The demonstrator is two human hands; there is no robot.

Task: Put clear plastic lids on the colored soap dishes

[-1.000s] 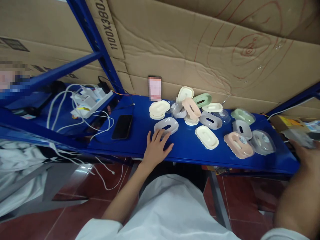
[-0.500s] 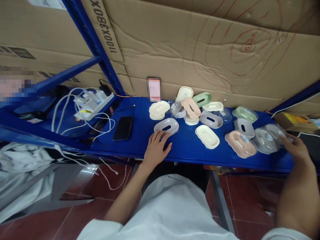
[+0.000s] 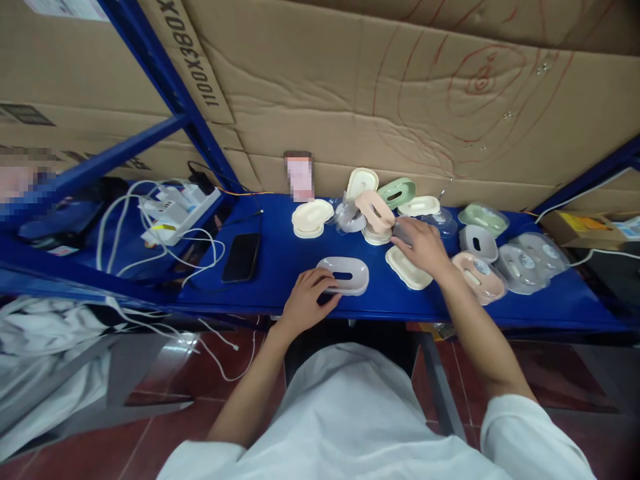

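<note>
My left hand (image 3: 311,297) grips the left end of a pale lilac oval plastic dish (image 3: 356,285) with a slot in its middle, near the front edge of the table. My right hand (image 3: 423,243) is closed around a grey oval dish (image 3: 401,233); most of that dish is hidden under the fingers. Just below the right hand lies a cream oval tray (image 3: 407,269), partly covered by it. Left of that hand, a peach slotted dish (image 3: 375,210) rests on cream pieces. Behind are a green slotted dish (image 3: 397,193) and another cream tray (image 3: 419,206).
Several clear-covered dishes, including a peach one (image 3: 479,277) and a green one (image 3: 484,219), stand at the right. A black phone (image 3: 241,257) and a power strip (image 3: 183,217) with white cables lie left. Cardboard (image 3: 320,100) backs the blue table (image 3: 280,287).
My right hand has moved left from the clear-covered dishes at the far right to the grey dish. My left hand has drawn the lilac dish nearer to me and slightly right.
</note>
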